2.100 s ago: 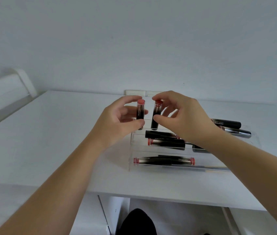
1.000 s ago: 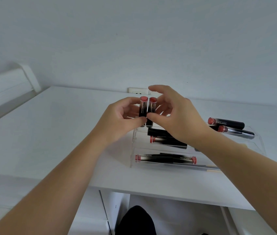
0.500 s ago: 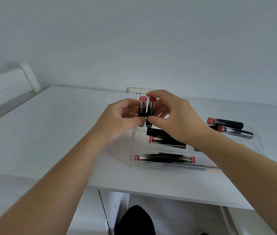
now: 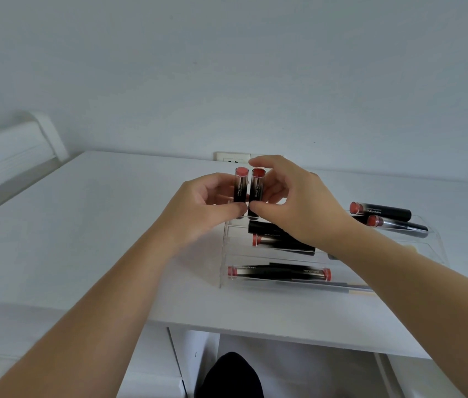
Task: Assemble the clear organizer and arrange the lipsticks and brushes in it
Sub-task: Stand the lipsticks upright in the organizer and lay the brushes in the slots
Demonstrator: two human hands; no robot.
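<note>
A clear stepped organizer (image 4: 433,248) stands on the white desk (image 4: 83,225). Two black lipsticks with pink-red tops stand upright side by side at its back left corner. My left hand (image 4: 198,208) grips the left lipstick (image 4: 240,186). My right hand (image 4: 293,202) grips the right lipstick (image 4: 257,188). Both tubes touch along their sides. Lipsticks lie flat on the lower tiers: a pair end to end in the front row (image 4: 278,272), others in the middle row (image 4: 281,239), partly hidden by my right wrist. Two more (image 4: 382,212) lie at the back right.
The desk's front edge runs just below the organizer. A wall socket (image 4: 231,158) sits behind my hands. A white bed frame (image 4: 11,156) is at the left. Drawers (image 4: 146,363) sit under the desk, and a dark shape (image 4: 229,374) shows below.
The two upright lipsticks were a gap apart; my hands brought them together until they touch, and both have stayed upright at the organizer's back left since.
</note>
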